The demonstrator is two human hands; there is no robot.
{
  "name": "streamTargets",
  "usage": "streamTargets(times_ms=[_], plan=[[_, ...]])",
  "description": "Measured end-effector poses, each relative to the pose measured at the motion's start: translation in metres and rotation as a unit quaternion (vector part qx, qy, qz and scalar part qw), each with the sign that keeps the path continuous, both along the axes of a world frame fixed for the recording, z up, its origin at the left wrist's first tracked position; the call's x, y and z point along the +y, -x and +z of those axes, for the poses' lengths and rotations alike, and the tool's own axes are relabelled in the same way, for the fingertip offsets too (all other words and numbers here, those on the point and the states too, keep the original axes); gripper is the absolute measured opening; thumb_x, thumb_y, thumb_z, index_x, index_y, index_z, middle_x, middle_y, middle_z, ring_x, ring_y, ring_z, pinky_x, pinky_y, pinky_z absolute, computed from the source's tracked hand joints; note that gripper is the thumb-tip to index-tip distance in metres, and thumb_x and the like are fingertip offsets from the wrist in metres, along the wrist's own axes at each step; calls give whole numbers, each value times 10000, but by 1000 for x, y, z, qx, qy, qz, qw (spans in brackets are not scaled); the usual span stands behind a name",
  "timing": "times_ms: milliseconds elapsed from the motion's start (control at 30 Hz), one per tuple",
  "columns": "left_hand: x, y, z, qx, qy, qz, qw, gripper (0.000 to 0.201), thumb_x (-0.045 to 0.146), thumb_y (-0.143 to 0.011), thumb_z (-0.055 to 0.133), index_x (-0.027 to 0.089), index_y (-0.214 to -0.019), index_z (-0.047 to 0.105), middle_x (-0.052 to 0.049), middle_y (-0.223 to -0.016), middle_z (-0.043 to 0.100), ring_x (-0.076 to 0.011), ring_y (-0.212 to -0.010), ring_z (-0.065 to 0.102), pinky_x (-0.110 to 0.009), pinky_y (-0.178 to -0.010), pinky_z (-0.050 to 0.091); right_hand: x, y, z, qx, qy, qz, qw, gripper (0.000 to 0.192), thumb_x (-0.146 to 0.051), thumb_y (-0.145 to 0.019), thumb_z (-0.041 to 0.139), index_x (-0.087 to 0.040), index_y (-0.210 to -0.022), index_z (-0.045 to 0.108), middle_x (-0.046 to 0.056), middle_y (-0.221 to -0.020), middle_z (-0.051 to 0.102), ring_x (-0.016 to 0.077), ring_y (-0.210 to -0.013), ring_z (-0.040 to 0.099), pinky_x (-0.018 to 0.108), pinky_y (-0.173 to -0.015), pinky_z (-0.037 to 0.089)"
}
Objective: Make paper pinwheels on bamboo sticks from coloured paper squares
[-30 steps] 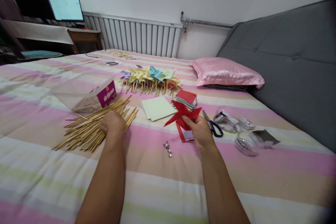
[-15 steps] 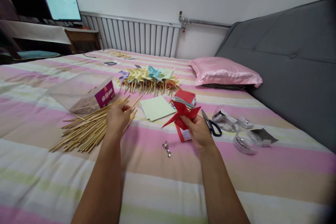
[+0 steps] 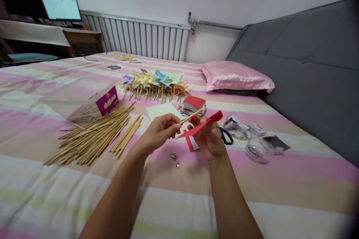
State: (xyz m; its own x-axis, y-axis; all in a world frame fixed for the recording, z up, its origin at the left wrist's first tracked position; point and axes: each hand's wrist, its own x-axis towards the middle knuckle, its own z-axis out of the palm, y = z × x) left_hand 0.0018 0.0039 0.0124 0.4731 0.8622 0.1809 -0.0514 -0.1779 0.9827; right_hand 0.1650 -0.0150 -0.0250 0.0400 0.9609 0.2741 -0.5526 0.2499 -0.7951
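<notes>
Between the fingers of my left hand (image 3: pixel 161 130) is a thin wooden stick (image 3: pixel 191 116), its far end pointing right toward the pinwheel. My right hand (image 3: pixel 210 142) pinches a red paper pinwheel (image 3: pixel 200 127), now turned nearly edge-on. The stick's tip is close behind the pinwheel; whether they touch I cannot tell. Below the hands lie several small shiny studs (image 3: pixel 175 158). Left of my left hand spreads a heap of wooden sticks (image 3: pixel 92 138), with a smaller bunch (image 3: pixel 127 134) beside it. A red-and-white paper piece (image 3: pixel 190 142) lies partly hidden under my right hand.
Finished pinwheels (image 3: pixel 154 80) lie in a row farther back. A clear plastic box (image 3: pixel 81 99) holds sticks. Light green sheets (image 3: pixel 161 110) and a stack of coloured paper squares (image 3: pixel 193 104) sit ahead. Scissors (image 3: pixel 226 134) and clear round containers (image 3: pixel 257 152) are at right, near a pink pillow (image 3: pixel 237 75).
My left hand has moved right from the stick heap, carrying one stick to the pinwheel. My right hand has turned the red pinwheel from face-on to nearly edge-on.
</notes>
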Motion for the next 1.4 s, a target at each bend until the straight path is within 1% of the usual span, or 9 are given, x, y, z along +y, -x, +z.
streamTargets(times_ms=[100,200,333,433,633,800,933,1167,1400], plan=[[-3,-7,-2,-18,-4,-17,1000,218,345,-747,648,149,-787,562,9,-668,530,-90,-593,457,-226,-552,343,0,0,-1,-8,-2,-12,1000,261,-455,-606,761,-260,-711,621,21,-951,686,210,-920,606,344,-773,487],[-5,-12,-3,-31,2,-31,999,230,353,-749,650,146,-785,557,7,-685,531,-89,-604,454,-226,-552,330,0,-1,-2,-2,-11,-19,1000,241,-452,-618,755,-274,-730,636,6,-912,688,191,-885,607,336,-791,475],[-9,-17,-3,-47,10,-36,998,236,337,-729,677,144,-753,544,7,-679,537,-86,-606,449,-224,-558,331,-1,-2,-3,19,-13,-24,999,240,-443,-603,769,-272,-719,646,-1,-860,673,168,-807,600,310,-758,481],[-10,-20,-3,-50,2,-36,998,226,311,-710,696,146,-741,545,4,-681,547,-91,-617,460,-224,-564,334,-1,-3,-3,20,-8,-33,999,281,-471,-569,781,-273,-704,636,-2,-864,663,171,-806,591,311,-747,481],[-9,-19,-5,-43,-9,-31,999,180,277,-706,680,153,-731,552,6,-681,549,-96,-619,474,-224,-564,354,-1,-3,-3,12,-16,-33,999,271,-487,-584,764,-288,-699,619,-23,-840,648,161,-802,581,315,-766,472],[-8,-19,-6,-45,-8,-30,999,147,240,-708,660,151,-733,545,13,-659,540,-92,-605,469,-219,-549,338,-2,-2,-2,32,-16,-26,999,258,-459,-580,779,-280,-689,630,-19,-840,650,164,-820,588,312,-777,471],[-8,-18,-7,-46,-6,-29,999,151,241,-706,661,149,-739,546,12,-666,541,-90,-603,468,-221,-553,343,-2,-1,-1,53,-18,-24,998,245,-441,-580,788,-275,-687,644,-13,-827,646,159,-816,592,294,-754,478],[-8,-18,-8,-59,-2,-40,997,162,237,-719,673,145,-746,543,9,-674,550,-89,-614,471,-217,-555,340,-3,-1,-1,51,-29,-6,998,208,-417,-601,785,-282,-687,651,-21,-784,649,142,-745,581,264,-689,467],[-6,-19,-10,-70,-8,-40,997,201,271,-721,694,132,-740,549,12,-670,552,-77,-598,452,-205,-545,323,-1,-2,-4,70,-47,-3,996,208,-390,-609,788,-273,-695,639,-24,-795,653,142,-770,590,277,-727,477]])
